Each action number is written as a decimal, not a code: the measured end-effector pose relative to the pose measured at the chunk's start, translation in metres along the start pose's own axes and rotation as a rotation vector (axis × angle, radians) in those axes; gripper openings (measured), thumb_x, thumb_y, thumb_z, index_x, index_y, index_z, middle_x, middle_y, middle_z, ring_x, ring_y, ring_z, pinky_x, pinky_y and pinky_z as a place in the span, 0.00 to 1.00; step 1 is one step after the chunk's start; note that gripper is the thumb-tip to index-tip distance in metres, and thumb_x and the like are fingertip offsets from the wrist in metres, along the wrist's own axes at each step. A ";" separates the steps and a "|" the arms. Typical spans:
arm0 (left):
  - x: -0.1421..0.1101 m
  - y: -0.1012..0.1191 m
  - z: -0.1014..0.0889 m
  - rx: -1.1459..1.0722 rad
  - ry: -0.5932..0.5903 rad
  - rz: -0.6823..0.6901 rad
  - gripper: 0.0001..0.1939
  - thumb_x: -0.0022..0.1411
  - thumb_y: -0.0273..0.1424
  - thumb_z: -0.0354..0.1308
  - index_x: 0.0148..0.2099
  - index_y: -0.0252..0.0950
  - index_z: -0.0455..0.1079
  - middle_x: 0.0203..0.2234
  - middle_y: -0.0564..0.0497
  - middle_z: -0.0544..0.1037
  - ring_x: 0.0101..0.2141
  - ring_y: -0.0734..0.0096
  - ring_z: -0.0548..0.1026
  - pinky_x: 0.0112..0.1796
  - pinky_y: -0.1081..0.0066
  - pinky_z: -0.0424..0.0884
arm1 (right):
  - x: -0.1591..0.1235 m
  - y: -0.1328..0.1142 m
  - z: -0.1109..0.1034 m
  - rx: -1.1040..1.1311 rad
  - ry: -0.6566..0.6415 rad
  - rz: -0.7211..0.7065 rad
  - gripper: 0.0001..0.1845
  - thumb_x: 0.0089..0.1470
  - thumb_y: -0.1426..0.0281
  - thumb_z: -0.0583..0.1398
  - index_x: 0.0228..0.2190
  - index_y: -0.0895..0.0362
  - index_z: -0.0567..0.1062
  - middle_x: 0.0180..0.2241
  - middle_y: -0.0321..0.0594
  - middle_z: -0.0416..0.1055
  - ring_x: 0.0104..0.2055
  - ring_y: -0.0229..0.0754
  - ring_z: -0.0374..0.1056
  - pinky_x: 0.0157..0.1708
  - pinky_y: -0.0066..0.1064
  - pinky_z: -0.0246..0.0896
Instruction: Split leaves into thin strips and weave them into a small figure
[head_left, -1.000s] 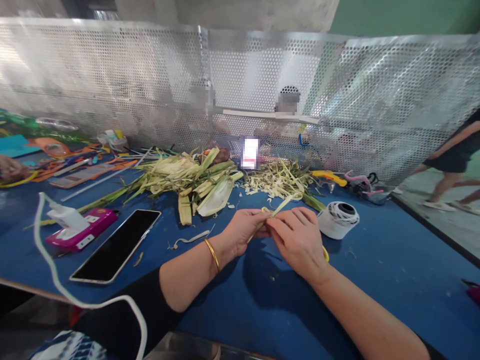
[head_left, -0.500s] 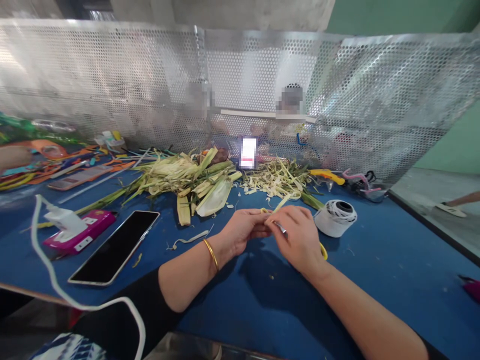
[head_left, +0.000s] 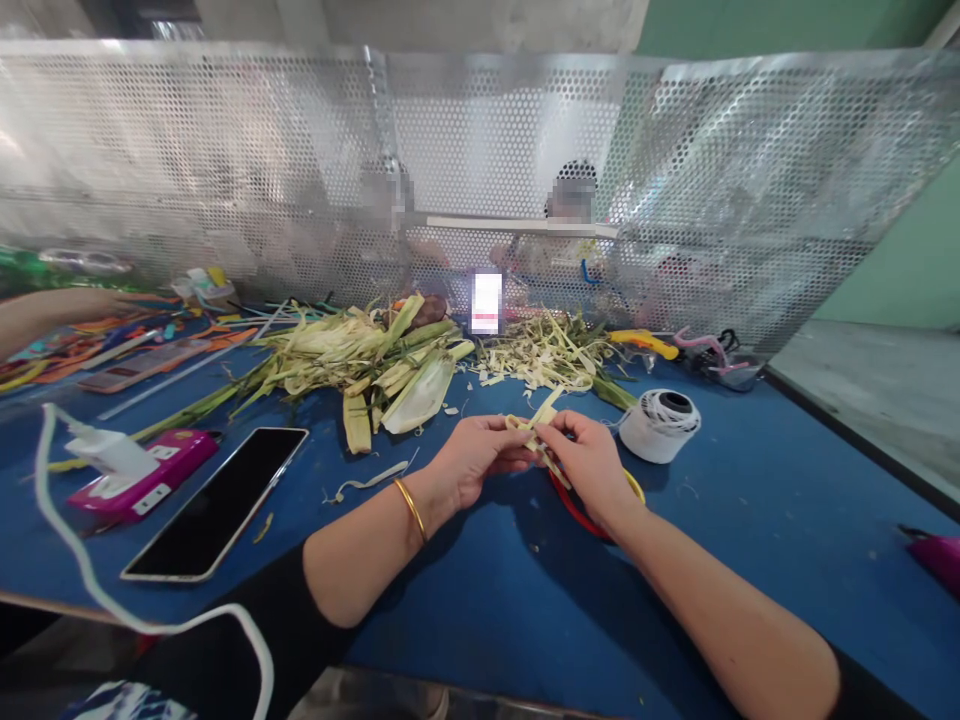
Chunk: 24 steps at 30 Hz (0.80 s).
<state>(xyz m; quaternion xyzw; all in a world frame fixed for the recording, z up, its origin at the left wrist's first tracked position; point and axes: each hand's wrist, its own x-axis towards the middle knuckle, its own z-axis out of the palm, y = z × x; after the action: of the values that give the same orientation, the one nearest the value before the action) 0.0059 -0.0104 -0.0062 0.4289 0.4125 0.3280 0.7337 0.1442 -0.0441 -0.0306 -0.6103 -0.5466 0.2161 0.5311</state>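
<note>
Nearest us, 1 black-screened phone lies on the blue worktop, to the left of our left hand. That hand pinches a pale green strip in its fingertips, and our right hand pinches it too, so the strip sits between the 2 hands. Under the right hand shows a red loop; just right of that hand stands 1 white thread spool. Past the left hand we see heaped husks, and beyond both hands a perforated panel.
</note>
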 end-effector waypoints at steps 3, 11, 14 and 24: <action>0.001 0.000 0.000 -0.022 -0.003 -0.021 0.02 0.54 0.22 0.62 0.33 0.30 0.75 0.24 0.47 0.79 0.24 0.75 0.76 0.28 0.78 0.72 | 0.000 -0.004 -0.001 0.054 -0.067 0.081 0.16 0.46 0.58 0.60 0.17 0.55 0.65 0.16 0.30 0.62 0.19 0.35 0.58 0.21 0.27 0.53; 0.002 0.004 -0.001 -0.030 0.019 -0.050 0.03 0.56 0.22 0.60 0.30 0.29 0.73 0.21 0.48 0.77 0.23 0.75 0.76 0.26 0.78 0.71 | 0.002 -0.004 -0.010 -0.214 0.040 -0.108 0.15 0.50 0.59 0.59 0.21 0.56 0.68 0.20 0.35 0.66 0.22 0.38 0.61 0.25 0.30 0.55; 0.003 0.004 -0.001 -0.082 0.073 -0.032 0.04 0.56 0.21 0.58 0.29 0.29 0.73 0.21 0.48 0.77 0.23 0.76 0.75 0.25 0.79 0.71 | -0.002 -0.009 -0.014 -0.434 0.105 -0.496 0.09 0.54 0.64 0.59 0.27 0.56 0.72 0.28 0.39 0.70 0.30 0.40 0.65 0.34 0.33 0.58; 0.004 -0.001 0.000 -0.079 0.109 -0.022 0.04 0.51 0.25 0.64 0.27 0.29 0.73 0.20 0.48 0.76 0.21 0.75 0.73 0.26 0.75 0.70 | -0.009 -0.015 -0.012 -0.978 0.114 -1.006 0.09 0.56 0.75 0.57 0.27 0.57 0.75 0.28 0.39 0.72 0.31 0.39 0.62 0.47 0.37 0.50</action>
<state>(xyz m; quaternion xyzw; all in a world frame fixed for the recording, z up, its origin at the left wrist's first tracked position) 0.0078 -0.0080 -0.0087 0.3768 0.4430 0.3588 0.7301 0.1448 -0.0591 -0.0163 -0.4626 -0.7682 -0.3588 0.2592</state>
